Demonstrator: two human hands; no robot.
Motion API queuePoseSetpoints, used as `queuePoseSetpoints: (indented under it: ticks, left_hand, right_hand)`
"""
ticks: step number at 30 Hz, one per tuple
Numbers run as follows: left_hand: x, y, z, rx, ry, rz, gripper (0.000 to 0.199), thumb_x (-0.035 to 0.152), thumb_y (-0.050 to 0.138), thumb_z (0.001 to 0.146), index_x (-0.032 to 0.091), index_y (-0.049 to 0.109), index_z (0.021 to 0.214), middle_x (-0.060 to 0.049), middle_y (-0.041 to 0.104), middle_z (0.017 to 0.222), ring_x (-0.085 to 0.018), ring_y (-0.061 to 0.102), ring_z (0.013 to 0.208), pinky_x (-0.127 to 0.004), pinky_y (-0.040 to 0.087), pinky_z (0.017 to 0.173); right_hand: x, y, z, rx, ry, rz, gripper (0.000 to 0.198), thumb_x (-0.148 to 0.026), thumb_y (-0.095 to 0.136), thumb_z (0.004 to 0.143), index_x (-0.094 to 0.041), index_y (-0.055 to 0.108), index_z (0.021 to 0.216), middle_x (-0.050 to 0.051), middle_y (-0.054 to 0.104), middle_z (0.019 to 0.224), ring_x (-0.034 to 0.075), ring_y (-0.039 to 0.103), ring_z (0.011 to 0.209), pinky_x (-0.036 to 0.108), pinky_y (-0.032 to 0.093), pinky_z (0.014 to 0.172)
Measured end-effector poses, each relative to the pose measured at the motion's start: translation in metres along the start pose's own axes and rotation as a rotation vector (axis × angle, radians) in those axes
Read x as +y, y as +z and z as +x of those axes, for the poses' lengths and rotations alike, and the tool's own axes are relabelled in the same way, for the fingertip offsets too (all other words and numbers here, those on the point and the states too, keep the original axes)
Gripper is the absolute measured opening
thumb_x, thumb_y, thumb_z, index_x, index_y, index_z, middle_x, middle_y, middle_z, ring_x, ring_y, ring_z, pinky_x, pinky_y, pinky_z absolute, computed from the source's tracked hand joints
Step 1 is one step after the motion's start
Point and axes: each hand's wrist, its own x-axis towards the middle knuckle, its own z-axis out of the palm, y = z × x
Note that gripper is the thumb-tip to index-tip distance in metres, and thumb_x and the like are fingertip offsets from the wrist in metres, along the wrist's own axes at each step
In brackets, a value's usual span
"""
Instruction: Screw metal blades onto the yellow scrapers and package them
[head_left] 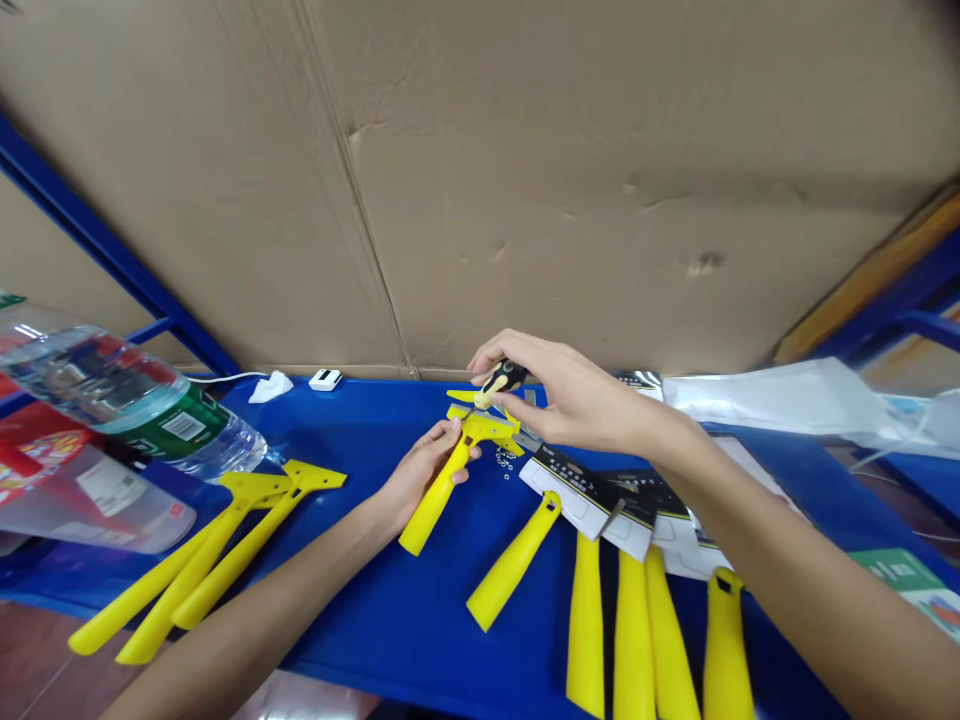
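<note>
A yellow scraper (433, 505) is gripped near its head by my left hand (424, 465), its handle slanting down toward me. Closed around a short screwdriver (501, 378) with a black and cream handle, my right hand (559, 385) holds it over the scraper's head. The screwdriver's tip meets the head area, though the exact contact is too small to make out. Small nuts or washers (505, 462) lie scattered just beyond the scraper. Right of it are several yellow handles (517, 560) by black-and-white printed cards (589, 500).
Several yellow scraper handles (225, 545) lie at the left of the blue table (360, 600). A large water bottle (142, 400) and a clear plastic tub (97, 495) stand there too. A white plug adapter (325, 380) sits by the cardboard wall (525, 180); plastic bags (772, 405) lie back right.
</note>
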Motion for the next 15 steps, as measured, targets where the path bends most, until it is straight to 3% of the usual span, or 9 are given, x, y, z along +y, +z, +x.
queuePoseSetpoints:
  ticks: [6,12,15]
  left_hand:
    - [-0.0009,0.0028,-0.0021,-0.005,0.001,-0.024,0.036,0.035,0.088,0.089,0.016,0.064,0.107,-0.006,0.067,0.094,-0.014,0.067,0.074,-0.016,0.044,0.045]
    - [-0.0037,0.0001,-0.0016,-0.036,0.003,0.013,0.037,0.039,0.089,0.088,0.016,0.063,0.1,-0.008,0.069,0.091,-0.014,0.066,0.074,-0.016,0.045,0.045]
    - [-0.0058,0.0011,-0.0039,-0.048,0.006,0.047,0.036,0.04,0.088,0.089,0.017,0.062,0.097,-0.007,0.068,0.09,-0.016,0.068,0.076,-0.017,0.045,0.045]
  right_hand:
    - [-0.0017,0.0077,0.0029,0.035,0.004,-0.025,0.018,-0.036,0.061,0.107,-0.022,0.059,0.119,0.008,0.073,0.117,0.023,0.07,0.103,0.038,0.052,0.091]
    - [-0.0011,0.0085,0.0036,0.067,0.009,0.064,0.023,-0.024,0.062,0.103,-0.023,0.056,0.124,0.011,0.07,0.128,0.025,0.069,0.116,0.04,0.053,0.098]
    - [-0.0018,0.0085,0.0042,0.079,0.006,0.081,0.016,-0.03,0.065,0.104,-0.023,0.059,0.118,0.006,0.074,0.115,0.021,0.072,0.1,0.036,0.054,0.088]
